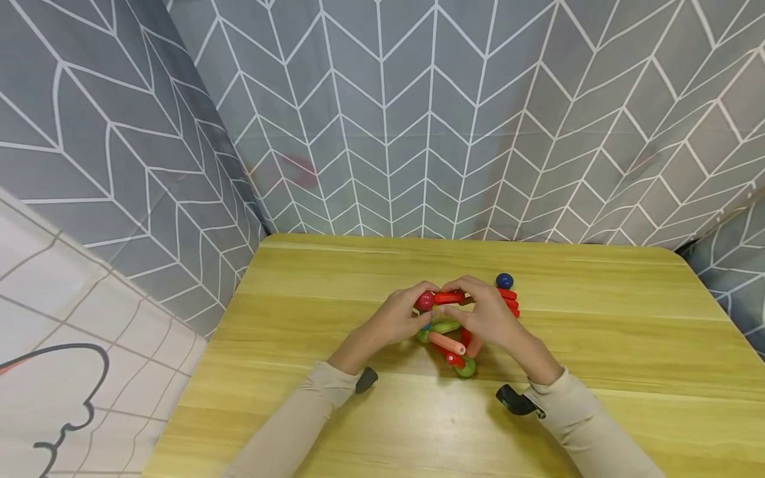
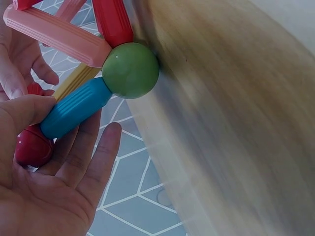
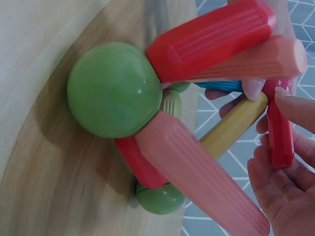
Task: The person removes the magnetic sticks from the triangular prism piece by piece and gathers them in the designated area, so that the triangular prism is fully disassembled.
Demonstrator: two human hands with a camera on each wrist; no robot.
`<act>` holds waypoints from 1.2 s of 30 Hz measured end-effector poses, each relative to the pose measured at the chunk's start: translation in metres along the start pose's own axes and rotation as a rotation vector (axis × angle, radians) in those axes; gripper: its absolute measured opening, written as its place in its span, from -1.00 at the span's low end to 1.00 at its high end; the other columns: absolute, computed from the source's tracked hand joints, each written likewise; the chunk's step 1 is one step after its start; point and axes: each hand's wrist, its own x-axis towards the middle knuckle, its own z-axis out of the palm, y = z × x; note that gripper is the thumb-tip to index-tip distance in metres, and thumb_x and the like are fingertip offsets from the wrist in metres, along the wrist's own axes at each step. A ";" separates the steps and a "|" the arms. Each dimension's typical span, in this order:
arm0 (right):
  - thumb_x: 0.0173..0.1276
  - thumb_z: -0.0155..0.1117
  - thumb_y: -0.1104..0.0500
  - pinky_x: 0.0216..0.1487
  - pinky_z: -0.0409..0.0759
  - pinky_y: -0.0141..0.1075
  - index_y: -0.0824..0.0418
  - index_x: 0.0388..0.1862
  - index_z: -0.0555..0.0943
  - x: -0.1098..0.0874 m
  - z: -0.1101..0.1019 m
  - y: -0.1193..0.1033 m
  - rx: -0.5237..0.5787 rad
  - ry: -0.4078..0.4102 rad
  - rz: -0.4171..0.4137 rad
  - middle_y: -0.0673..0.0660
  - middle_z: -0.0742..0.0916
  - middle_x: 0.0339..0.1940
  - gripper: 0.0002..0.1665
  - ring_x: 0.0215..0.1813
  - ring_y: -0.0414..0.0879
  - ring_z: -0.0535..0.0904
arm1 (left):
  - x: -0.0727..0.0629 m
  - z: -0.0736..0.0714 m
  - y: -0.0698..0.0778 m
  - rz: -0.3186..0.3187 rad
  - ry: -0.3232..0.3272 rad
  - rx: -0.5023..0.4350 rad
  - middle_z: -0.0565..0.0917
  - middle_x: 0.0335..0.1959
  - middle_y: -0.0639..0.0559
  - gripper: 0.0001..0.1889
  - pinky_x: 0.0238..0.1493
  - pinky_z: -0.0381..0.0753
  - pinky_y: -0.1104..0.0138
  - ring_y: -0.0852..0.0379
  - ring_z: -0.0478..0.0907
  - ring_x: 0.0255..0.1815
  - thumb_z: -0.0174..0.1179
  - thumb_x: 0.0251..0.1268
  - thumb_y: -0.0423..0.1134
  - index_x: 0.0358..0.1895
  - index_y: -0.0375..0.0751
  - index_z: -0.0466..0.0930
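A toy frame of ridged rods and balls stands on the table, with a green ball [image 3: 115, 90], a pink rod [image 3: 204, 172], another green ball [image 2: 131, 70] and a blue rod [image 2: 76, 108]. My left hand [image 1: 394, 317] grips the red ball [image 1: 425, 301] at the top of the frame, its thumb by the joint with the blue rod. A yellow rod [image 3: 236, 125] also runs up to this ball. My right hand [image 1: 487, 317] holds a red rod [image 3: 280, 132] between thumb and fingers, one end right at the red ball. Fingers partly hide the frame in the head view.
A dark blue ball [image 1: 505, 281] and several red rods [image 1: 510, 303] lie just beyond my right hand. The wooden table [image 1: 299, 279] ends at a grey patterned curtain [image 1: 382, 119] behind. Dark wrist-camera mounts [image 1: 515, 400] stick out from both sleeves.
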 end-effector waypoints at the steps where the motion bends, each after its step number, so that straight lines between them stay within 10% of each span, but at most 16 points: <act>1: 0.22 0.52 0.21 -0.01 0.68 -0.15 0.17 -0.02 0.71 0.000 0.001 0.000 0.002 -0.002 -0.002 0.06 0.77 -0.09 -0.66 -0.04 -0.06 0.68 | 0.000 0.000 0.000 -0.001 0.001 -0.002 0.74 -0.03 -0.05 -0.66 -0.16 0.64 0.52 0.23 0.61 -0.18 0.23 0.42 -0.31 0.20 -0.12 0.49; 36: 0.23 0.49 0.27 -0.25 0.63 -0.43 0.21 0.00 0.74 -0.001 0.009 0.002 0.024 0.012 -0.116 0.09 0.80 -0.17 -0.67 -0.23 -0.15 0.63 | -0.001 0.001 -0.001 0.000 -0.002 -0.031 0.73 -0.01 -0.04 -0.68 -0.16 0.62 0.52 0.24 0.58 -0.21 0.22 0.42 -0.32 0.19 -0.14 0.49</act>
